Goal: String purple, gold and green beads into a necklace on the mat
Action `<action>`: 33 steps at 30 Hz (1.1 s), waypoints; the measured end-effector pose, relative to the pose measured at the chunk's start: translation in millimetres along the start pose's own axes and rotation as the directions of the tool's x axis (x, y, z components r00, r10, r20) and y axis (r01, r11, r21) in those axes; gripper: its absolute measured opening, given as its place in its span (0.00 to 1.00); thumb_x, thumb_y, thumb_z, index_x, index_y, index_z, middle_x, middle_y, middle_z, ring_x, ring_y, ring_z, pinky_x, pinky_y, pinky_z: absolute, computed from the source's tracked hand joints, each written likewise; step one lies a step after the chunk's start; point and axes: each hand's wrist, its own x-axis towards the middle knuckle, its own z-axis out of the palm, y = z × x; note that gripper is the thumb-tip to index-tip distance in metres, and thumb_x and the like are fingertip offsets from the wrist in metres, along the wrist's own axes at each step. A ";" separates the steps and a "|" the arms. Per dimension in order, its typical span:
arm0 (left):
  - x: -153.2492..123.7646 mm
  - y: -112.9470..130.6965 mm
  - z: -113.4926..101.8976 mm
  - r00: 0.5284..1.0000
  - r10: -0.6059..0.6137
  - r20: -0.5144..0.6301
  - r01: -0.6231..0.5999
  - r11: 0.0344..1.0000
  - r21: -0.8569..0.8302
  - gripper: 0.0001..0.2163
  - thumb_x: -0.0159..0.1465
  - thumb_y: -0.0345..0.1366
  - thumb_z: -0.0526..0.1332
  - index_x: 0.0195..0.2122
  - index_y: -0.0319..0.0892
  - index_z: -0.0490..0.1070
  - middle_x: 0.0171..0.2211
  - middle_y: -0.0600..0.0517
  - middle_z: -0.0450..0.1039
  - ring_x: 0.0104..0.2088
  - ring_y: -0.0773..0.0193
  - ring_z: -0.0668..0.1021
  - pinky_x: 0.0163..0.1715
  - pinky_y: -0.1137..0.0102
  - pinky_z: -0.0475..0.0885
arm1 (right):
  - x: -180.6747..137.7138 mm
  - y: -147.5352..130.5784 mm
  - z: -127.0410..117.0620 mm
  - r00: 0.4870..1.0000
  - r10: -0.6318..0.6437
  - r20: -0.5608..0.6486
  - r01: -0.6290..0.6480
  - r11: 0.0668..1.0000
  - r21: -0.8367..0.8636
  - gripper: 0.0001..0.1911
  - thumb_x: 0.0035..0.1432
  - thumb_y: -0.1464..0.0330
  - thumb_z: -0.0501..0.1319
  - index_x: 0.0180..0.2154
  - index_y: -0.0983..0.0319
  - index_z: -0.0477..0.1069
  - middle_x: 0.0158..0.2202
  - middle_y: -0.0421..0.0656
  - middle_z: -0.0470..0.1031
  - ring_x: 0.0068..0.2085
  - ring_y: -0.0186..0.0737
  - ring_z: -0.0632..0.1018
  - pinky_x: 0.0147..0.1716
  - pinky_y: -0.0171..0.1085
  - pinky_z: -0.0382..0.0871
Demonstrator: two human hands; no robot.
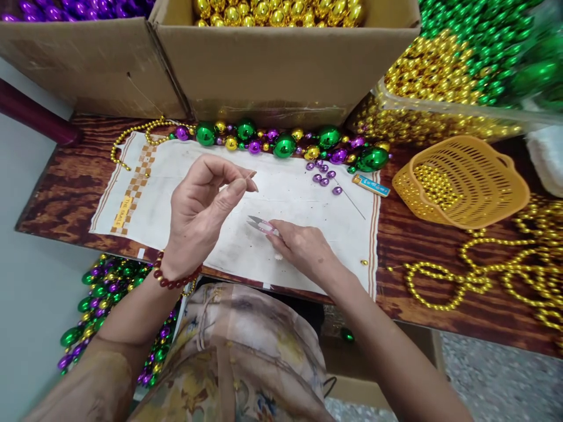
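Observation:
My left hand [204, 211] is raised over the white cloth [237, 243], thumb and fingertips pinched together. Whatever sits in the pinch is too small to name. Lower and to the right, my right hand [303, 246] grips a pair of thread snips [263, 226] with pink handles, blades pointing left and slightly apart. Beyond both hands, a strand of green, purple and gold beads [285, 145] lies along the cloth's far edge. Several loose purple beads [324, 174] rest on the cloth near a thin needle [352, 199] and a blue-labelled lighter [372, 184].
Cardboard boxes [272, 70] of gold and purple beads wall off the back. A clear bin [448, 108] of gold and green beads stands back right. An orange basket [484, 181] and gold bead strings [433, 305] are to the right. Finished-looking strands [101, 299] hang at left.

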 end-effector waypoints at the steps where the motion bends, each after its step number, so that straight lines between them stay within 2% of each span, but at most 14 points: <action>1: -0.4 0.6 0.3 1.000 -0.004 0.001 0.004 1.000 -0.003 0.05 0.66 0.39 0.64 0.35 0.47 0.70 0.33 0.54 0.70 0.44 0.61 0.79 0.54 0.56 0.75 | 0.3 -3.5 -1.3 1.000 -0.007 0.013 0.007 1.000 -0.011 0.16 0.70 0.64 0.53 0.54 0.62 0.70 0.47 0.49 0.81 0.39 0.48 0.83 0.27 0.36 0.63; 6: -0.8 3.5 0.3 1.000 -0.007 0.021 0.007 1.000 -0.006 0.05 0.66 0.40 0.64 0.36 0.46 0.70 0.32 0.54 0.71 0.42 0.61 0.79 0.50 0.57 0.77 | 7.4 -17.9 -5.1 0.998 0.009 0.067 -0.006 0.999 -0.039 0.16 0.70 0.64 0.53 0.54 0.62 0.70 0.47 0.51 0.81 0.38 0.47 0.83 0.29 0.36 0.65; 11: -3.1 4.1 0.2 0.999 -0.025 0.029 0.025 1.000 -0.011 0.05 0.67 0.40 0.63 0.36 0.46 0.69 0.32 0.53 0.72 0.39 0.61 0.79 0.47 0.58 0.78 | 13.5 -21.0 -0.2 0.997 -0.011 0.073 0.017 0.997 -0.078 0.16 0.71 0.66 0.50 0.50 0.64 0.73 0.41 0.53 0.82 0.34 0.47 0.82 0.27 0.37 0.64; 15: -7.6 13.5 -2.2 0.995 -0.087 0.042 0.088 0.995 -0.037 0.06 0.67 0.41 0.63 0.36 0.46 0.69 0.32 0.52 0.72 0.39 0.61 0.79 0.46 0.60 0.78 | 14.4 -14.2 4.4 0.997 0.049 0.052 -0.050 0.999 0.005 0.17 0.71 0.65 0.49 0.48 0.65 0.73 0.39 0.52 0.83 0.35 0.48 0.82 0.29 0.37 0.63; 18: -8.8 31.6 -7.6 0.996 -0.084 0.025 0.086 0.992 -0.097 0.06 0.67 0.40 0.62 0.35 0.46 0.69 0.30 0.52 0.71 0.36 0.62 0.79 0.44 0.61 0.78 | 3.7 6.6 6.8 0.995 0.069 -0.068 -0.055 0.979 0.195 0.16 0.70 0.64 0.51 0.48 0.64 0.73 0.40 0.50 0.82 0.36 0.45 0.82 0.30 0.35 0.64; 20: -9.1 44.2 -10.6 0.997 -0.071 0.013 0.072 0.983 -0.170 0.05 0.67 0.38 0.63 0.34 0.45 0.70 0.29 0.52 0.70 0.33 0.63 0.78 0.41 0.62 0.77 | -10.8 29.4 6.5 0.985 0.088 -0.148 -0.035 0.944 0.327 0.16 0.69 0.63 0.52 0.50 0.63 0.73 0.36 0.46 0.82 0.34 0.42 0.81 0.30 0.33 0.63; 22: -11.3 52.0 -9.1 0.996 -0.085 0.040 0.093 0.964 -0.250 0.04 0.66 0.35 0.63 0.34 0.43 0.71 0.27 0.52 0.70 0.31 0.63 0.76 0.39 0.63 0.77 | -28.9 56.8 4.4 0.960 0.184 -0.210 -0.088 0.913 0.398 0.17 0.68 0.61 0.53 0.52 0.62 0.72 0.33 0.44 0.81 0.32 0.41 0.79 0.29 0.33 0.63; 24: -17.2 53.7 0.8 0.983 -0.134 0.123 0.165 0.938 -0.305 0.03 0.67 0.32 0.61 0.35 0.42 0.71 0.28 0.52 0.71 0.32 0.63 0.76 0.38 0.64 0.76 | -46.8 85.2 1.6 0.906 0.343 -0.248 -0.231 0.892 0.389 0.19 0.67 0.60 0.54 0.52 0.62 0.71 0.33 0.44 0.80 0.32 0.42 0.79 0.30 0.34 0.63; 26: -27.2 51.8 20.5 0.944 -0.189 0.271 0.271 0.911 -0.312 0.03 0.68 0.30 0.59 0.37 0.43 0.71 0.31 0.52 0.73 0.36 0.63 0.77 0.40 0.64 0.75 | -60.5 110.8 -0.3 0.842 0.468 -0.267 -0.372 0.863 0.341 0.19 0.65 0.59 0.55 0.51 0.62 0.72 0.35 0.46 0.81 0.33 0.45 0.79 0.31 0.35 0.64; 28: -39.6 49.8 47.0 0.870 -0.206 0.448 0.342 0.907 -0.245 0.03 0.68 0.30 0.59 0.38 0.43 0.70 0.35 0.51 0.73 0.42 0.63 0.76 0.45 0.65 0.72 | -68.0 130.9 -0.3 0.807 0.517 -0.285 -0.442 0.850 0.287 0.18 0.65 0.59 0.55 0.50 0.61 0.73 0.39 0.47 0.81 0.37 0.47 0.80 0.32 0.36 0.64; 30: -52.7 50.0 75.2 0.787 -0.197 0.584 0.329 0.936 -0.128 0.02 0.67 0.31 0.61 0.35 0.42 0.70 0.37 0.50 0.71 0.44 0.63 0.74 0.47 0.66 0.70 | -69.7 144.4 1.6 0.773 0.545 -0.325 -0.490 0.838 0.240 0.18 0.66 0.59 0.54 0.51 0.60 0.72 0.46 0.49 0.80 0.43 0.50 0.79 0.35 0.38 0.66; 33: -70.2 53.1 111.6 0.705 -0.141 0.695 0.208 0.978 -0.013 0.05 0.65 0.31 0.62 0.32 0.41 0.69 0.35 0.50 0.69 0.42 0.64 0.72 0.47 0.68 0.68 | -65.8 154.0 5.6 0.711 0.597 -0.372 -0.571 0.799 0.189 0.19 0.69 0.60 0.51 0.53 0.61 0.71 0.52 0.50 0.77 0.49 0.51 0.77 0.38 0.39 0.67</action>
